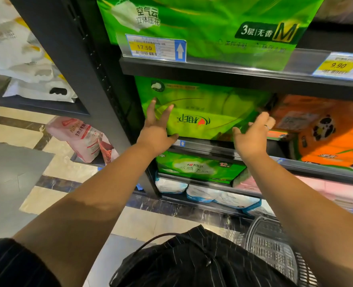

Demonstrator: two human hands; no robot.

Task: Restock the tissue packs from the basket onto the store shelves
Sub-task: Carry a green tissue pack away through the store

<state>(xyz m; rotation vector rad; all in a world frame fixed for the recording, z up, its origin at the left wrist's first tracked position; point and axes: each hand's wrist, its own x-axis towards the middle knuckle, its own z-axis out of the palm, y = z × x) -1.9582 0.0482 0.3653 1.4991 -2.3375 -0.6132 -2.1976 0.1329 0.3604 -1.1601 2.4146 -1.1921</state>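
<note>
Head view: large green plastic-wrapped tissue pack (208, 112) sits on the black metal store shelf (204, 145), logo inverted, just beside an orange panda-printed pack (326, 129). Left hand (157, 129) presses flat on the pack's left front, fingers straight and spread. Right hand (252, 135) touches the pack's right end; it is blurred, so whether its fingers grasp cannot be determined. Grey perforated plastic basket (275, 251) stands at lower right.

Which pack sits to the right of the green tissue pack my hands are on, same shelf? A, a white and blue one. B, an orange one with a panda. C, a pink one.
B: the orange pack with a panda print lies just right of the green pack that the left hand and right hand touch.
</note>
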